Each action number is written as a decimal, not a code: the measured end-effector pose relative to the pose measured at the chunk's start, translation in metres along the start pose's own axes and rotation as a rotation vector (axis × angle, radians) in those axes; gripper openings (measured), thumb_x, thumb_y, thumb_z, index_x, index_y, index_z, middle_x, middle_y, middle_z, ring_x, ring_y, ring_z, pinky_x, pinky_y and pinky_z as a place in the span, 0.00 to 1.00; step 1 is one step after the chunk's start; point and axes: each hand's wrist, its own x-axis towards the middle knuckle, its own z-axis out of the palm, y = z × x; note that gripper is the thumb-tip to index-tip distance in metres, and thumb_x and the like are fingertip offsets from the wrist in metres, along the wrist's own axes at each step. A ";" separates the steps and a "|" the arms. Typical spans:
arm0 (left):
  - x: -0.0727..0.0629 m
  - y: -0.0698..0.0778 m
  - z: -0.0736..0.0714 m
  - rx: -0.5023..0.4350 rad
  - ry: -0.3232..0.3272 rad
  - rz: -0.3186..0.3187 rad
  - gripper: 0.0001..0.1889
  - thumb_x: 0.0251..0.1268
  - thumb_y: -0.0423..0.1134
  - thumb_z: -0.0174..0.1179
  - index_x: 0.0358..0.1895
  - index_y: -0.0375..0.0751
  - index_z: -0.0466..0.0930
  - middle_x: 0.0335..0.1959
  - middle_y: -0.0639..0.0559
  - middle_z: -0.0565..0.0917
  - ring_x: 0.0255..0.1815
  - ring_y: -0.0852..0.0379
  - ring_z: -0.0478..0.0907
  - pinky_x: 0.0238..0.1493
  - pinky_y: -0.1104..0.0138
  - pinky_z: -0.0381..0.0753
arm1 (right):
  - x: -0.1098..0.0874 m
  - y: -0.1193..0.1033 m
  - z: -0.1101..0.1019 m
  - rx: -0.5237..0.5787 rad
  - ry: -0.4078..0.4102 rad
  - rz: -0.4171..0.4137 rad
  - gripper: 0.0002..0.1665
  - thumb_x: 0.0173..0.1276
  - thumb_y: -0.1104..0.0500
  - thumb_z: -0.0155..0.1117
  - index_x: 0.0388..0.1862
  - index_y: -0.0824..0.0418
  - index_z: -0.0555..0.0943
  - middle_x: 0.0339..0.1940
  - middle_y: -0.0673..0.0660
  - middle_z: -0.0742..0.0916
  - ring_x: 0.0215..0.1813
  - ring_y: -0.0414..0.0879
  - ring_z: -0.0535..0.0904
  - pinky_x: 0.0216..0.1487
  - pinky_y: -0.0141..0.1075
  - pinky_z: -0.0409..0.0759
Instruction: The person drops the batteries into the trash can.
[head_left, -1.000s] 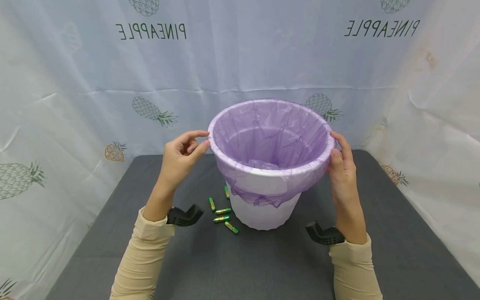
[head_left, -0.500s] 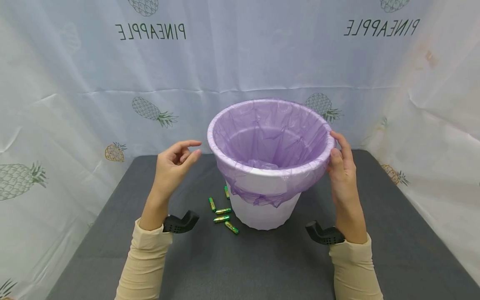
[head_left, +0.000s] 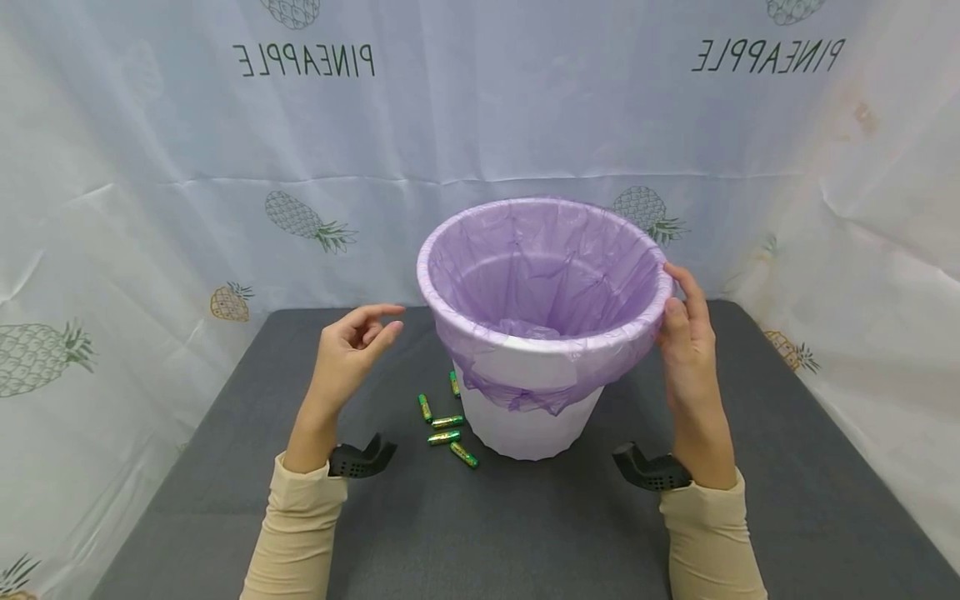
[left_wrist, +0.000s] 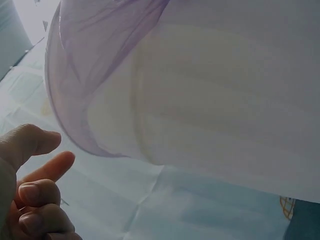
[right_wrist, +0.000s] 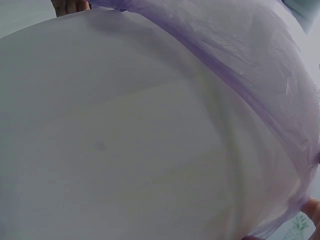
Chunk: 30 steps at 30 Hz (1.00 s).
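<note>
A white trash bin [head_left: 525,429] stands upright on the table, lined with a thin purple garbage bag [head_left: 540,283] folded over its rim. At the right side, my right hand [head_left: 690,342] holds the bag at the rim between thumb and fingers; in the right wrist view only parts of that hand show at the edge. To the left, my left hand [head_left: 347,346] hovers apart from the bin. Its thumb and forefinger are separated, the other fingers loosely curled, with nothing held. Several green batteries [head_left: 445,437] lie beside the bin's base.
Dark grey cloth covers the table [head_left: 480,533]. White curtains [head_left: 450,100] with pineapple prints hang close behind and on both sides. A black camera mount sits on each wrist.
My left hand has let go of the rim, drawn back left and dropped slightly. The right hand and the bin stay where they were.
</note>
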 end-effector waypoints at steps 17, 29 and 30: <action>-0.013 -0.032 -0.006 0.034 -0.075 -0.091 0.09 0.63 0.26 0.59 0.45 0.27 0.81 0.20 0.57 0.59 0.17 0.67 0.51 0.19 0.67 0.53 | 0.000 0.000 0.001 0.000 0.010 0.007 0.23 0.75 0.52 0.53 0.67 0.52 0.69 0.38 0.46 0.81 0.38 0.34 0.76 0.42 0.25 0.75; -0.017 -0.049 -0.007 0.088 -0.112 -0.154 0.09 0.65 0.31 0.60 0.46 0.33 0.82 0.19 0.58 0.59 0.16 0.68 0.51 0.18 0.70 0.54 | 0.001 0.002 0.000 0.015 -0.005 -0.005 0.23 0.75 0.53 0.52 0.67 0.51 0.69 0.36 0.45 0.80 0.38 0.34 0.76 0.43 0.25 0.75; -0.017 -0.051 -0.007 0.095 -0.113 -0.160 0.09 0.65 0.32 0.60 0.46 0.33 0.82 0.19 0.57 0.59 0.16 0.68 0.51 0.18 0.70 0.54 | 0.001 0.003 0.000 0.021 -0.008 -0.009 0.23 0.75 0.53 0.52 0.67 0.52 0.69 0.36 0.45 0.81 0.39 0.34 0.76 0.43 0.25 0.75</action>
